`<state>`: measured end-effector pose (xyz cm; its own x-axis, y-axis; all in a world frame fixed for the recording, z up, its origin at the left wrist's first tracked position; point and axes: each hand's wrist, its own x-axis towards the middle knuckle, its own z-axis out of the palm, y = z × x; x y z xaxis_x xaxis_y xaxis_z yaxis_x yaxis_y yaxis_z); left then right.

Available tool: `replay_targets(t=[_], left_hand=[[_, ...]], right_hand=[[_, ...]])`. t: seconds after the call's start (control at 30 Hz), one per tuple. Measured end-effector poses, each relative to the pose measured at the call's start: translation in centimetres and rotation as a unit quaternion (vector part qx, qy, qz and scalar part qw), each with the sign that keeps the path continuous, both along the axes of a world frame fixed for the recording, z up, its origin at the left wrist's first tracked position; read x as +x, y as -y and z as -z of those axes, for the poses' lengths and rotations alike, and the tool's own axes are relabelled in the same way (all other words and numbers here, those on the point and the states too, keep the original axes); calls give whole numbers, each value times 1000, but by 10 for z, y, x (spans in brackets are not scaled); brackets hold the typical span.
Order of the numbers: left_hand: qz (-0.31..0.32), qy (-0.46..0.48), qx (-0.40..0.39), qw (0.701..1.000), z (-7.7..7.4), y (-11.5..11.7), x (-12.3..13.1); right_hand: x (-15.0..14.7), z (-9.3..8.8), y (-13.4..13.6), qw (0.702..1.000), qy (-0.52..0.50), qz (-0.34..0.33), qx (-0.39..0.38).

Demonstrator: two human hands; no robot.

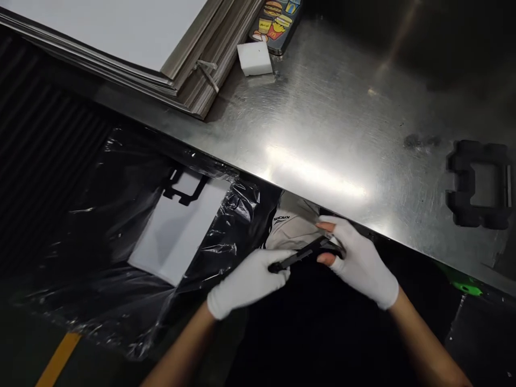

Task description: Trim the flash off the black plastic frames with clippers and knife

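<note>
Both my hands wear white gloves and meet just below the near edge of a steel table (322,123). My left hand (245,282) is closed, pinching one end of a thin black flat part (306,253). My right hand (358,260) grips the other end of the same black part, its bare fingertips showing through the cut glove. The part lies level between the two hands, in front of my lap.
A clear plastic bag (133,236) holding white sheets (177,231) and a black frame piece hangs left of my hands. On the table are a stack of grey boards (161,48), a white block (255,58), a phone (278,21) and a black foam frame (479,185).
</note>
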<state>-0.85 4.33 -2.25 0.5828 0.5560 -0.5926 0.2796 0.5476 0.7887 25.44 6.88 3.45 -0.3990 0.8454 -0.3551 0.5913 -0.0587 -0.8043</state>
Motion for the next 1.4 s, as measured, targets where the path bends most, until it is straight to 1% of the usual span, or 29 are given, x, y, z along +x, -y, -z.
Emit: replay_targets(t=[0.03, 0.07, 0.1, 0.13, 0.17, 0.2, 0.23, 0.27, 0.3, 0.33, 0.37, 0.4, 0.43, 0.47, 0.5, 0.53, 0.57, 0.6, 0.63, 0.67, 0.7, 0.73, 0.8, 0.87, 0.9, 1.0, 1.17, 1.27, 1.4], left_hand=[[1, -2, 25, 1000, 4, -4, -7], [-26, -35, 91, 995, 8, -5, -14], [-80, -98, 191, 973, 11, -4, -18], [-156, -171, 290, 929, 13, 0, -19], [-236, -242, 354, 872, 13, 7, -18], [-304, -291, 354, 835, 12, 15, -14], [-352, -301, 286, 839, 9, 23, -8], [-372, -263, 169, 874, 5, 30, 0], [-371, -175, 41, 911, 1, 36, 9], [-369, -58, -62, 926, -3, 40, 19], [-386, 59, -135, 911, -6, 43, 28], [-425, 140, -183, 875, -7, 44, 35], [-457, 174, -204, 848, -8, 43, 41], [-462, 165, -208, 846, -8, 42, 44], [-438, 117, -192, 870, -7, 41, 45], [-386, 42, -153, 909, -7, 40, 45], [-316, -47, -97, 943, -7, 39, 45], [-240, -134, -40, 961, -8, 39, 44], [-168, -205, 4, 964, -10, 39, 44], [-108, -257, 36, 960, -13, 39, 45], [-51, -290, 59, 954, -15, 40, 47], [3, -309, 68, 949, -18, 41, 49], [90, -334, 85, 934, -22, 44, 55], [143, -364, 106, 914, -25, 46, 60], [162, -375, 108, 906, -25, 47, 61], [189, -392, 113, 893, -27, 47, 64], [221, -395, 116, 884, -32, 43, 66], [219, -396, 114, 884, -34, 45, 68], [193, -400, 126, 887, -31, 52, 67]], right_hand=[[2, 8, -6, 998, -21, -25, -45], [3, 17, -9, 995, -32, -28, -85], [3, 25, -10, 994, -34, -5, -107], [1, 32, -9, 993, -26, 35, -112], [-3, 37, -5, 992, -14, 79, -98], [-9, 40, 1, 990, -9, 118, -73], [-16, 41, 9, 988, -14, 143, -52], [-24, 40, 17, 987, -23, 151, -43], [-32, 37, 25, 987, -30, 150, -50], [-39, 34, 33, 987, -37, 140, -69], [-45, 29, 40, 987, -47, 123, -98], [-47, 23, 45, 985, -69, 103, -122], [-47, 16, 48, 983, -95, 82, -137], [-43, 9, 49, 980, -124, 72, -137], [-38, 2, 49, 979, -147, 77, -121], [-30, -4, 48, 980, -150, 89, -99], [-22, -8, 47, 981, -140, 104, -80], [-14, -11, 47, 984, -121, 105, -83], [-7, -12, 48, 986, -99, 90, -102], [-2, -10, 52, 987, -79, 59, -127], [1, -7, 58, 988, -52, 22, -145], [2, -3, 65, 989, -20, -9, -147], [0, 5, 80, 992, 54, -46, -106], [-5, 10, 91, 990, 108, -54, -75], [-7, 10, 94, 988, 123, -57, -75], [-11, 8, 94, 984, 150, -66, -73], [-11, 6, 89, 979, 164, -89, -81], [-11, 5, 87, 974, 187, -103, -79], [-17, 1, 84, 970, 189, -81, -126]])
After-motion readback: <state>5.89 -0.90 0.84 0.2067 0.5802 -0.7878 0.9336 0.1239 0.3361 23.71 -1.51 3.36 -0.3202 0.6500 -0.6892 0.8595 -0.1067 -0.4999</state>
